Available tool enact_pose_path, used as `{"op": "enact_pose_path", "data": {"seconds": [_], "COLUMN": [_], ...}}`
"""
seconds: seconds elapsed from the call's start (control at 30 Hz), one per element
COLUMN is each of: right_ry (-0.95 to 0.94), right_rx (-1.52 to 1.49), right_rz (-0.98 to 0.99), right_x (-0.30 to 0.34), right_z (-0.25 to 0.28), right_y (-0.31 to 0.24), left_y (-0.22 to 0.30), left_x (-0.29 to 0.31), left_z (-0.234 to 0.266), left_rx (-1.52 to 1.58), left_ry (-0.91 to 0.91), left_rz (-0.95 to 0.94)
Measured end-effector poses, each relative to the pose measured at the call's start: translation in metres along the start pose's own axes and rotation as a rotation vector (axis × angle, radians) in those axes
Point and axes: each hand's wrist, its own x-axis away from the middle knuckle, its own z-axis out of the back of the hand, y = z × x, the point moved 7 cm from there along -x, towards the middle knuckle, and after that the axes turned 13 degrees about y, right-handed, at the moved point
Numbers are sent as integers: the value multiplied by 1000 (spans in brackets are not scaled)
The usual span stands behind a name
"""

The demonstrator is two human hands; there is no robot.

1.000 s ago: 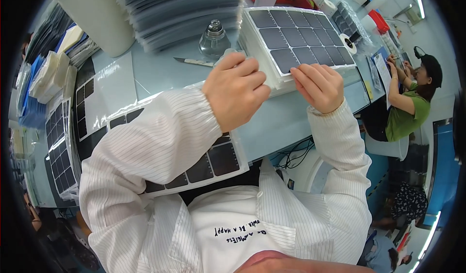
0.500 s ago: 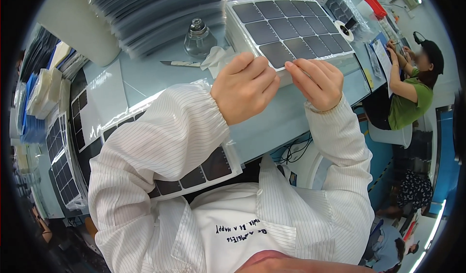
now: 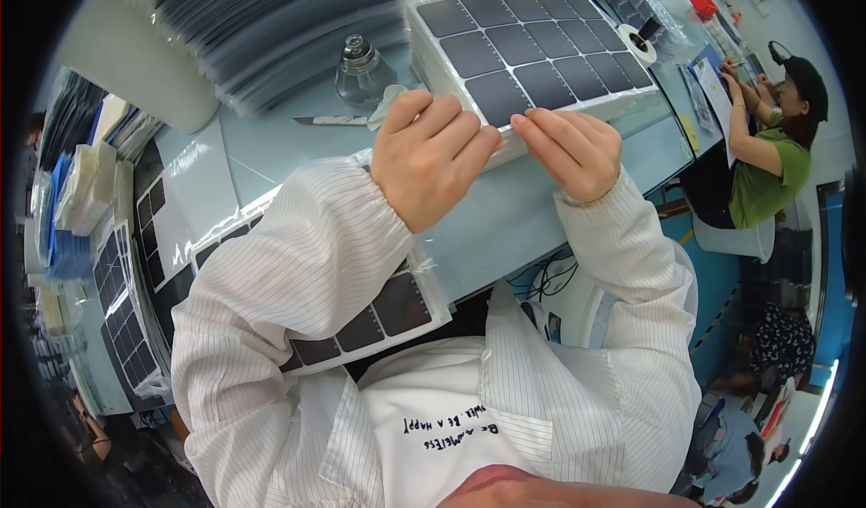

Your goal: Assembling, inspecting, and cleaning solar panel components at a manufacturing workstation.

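A thick stack of white-bordered sheets, each with rows of dark rounded rectangles, lies across the bench in front of me. My left hand is closed at the near left corner of this stack, fingers curled and thumb hidden. Close beside it, my right hand pinches with its fingertips along the near edge of the top sheet. Anything between the fingers of either hand is too small or too hidden to make out. Behind my left hand, a crumpled white tissue is partly covered.
Left of the stack stand a glass bottle with a metal top and a knife. A tall pile of dark sheets rises behind them. More dark-panelled sheets lie under my left forearm. At far right, a person in green sits working.
Both hands have shifted slightly left along the near edge of the stack, still closed and close together. The whole view has moved a little too.
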Motion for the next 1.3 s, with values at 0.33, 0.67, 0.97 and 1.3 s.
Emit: {"op": "enact_pose_path", "data": {"seconds": [0.33,0.67,0.97,1.3], "right_ry": [-14,88,-103,-243], "right_rx": [-40,-272,-610,-638], "right_rz": [17,-236,-698,-852], "right_x": [-1,-16,-16,-9], "right_z": [-3,7,-94,-124], "right_y": [-1,-44,-59,-54], "left_y": [0,-79,-79,-78], "left_x": [-1,55,80,89], "left_z": [7,41,62,62], "left_rx": [64,239,175,143], "left_ry": [-16,-449,-452,-389], "left_rz": [19,539,599,580]}}
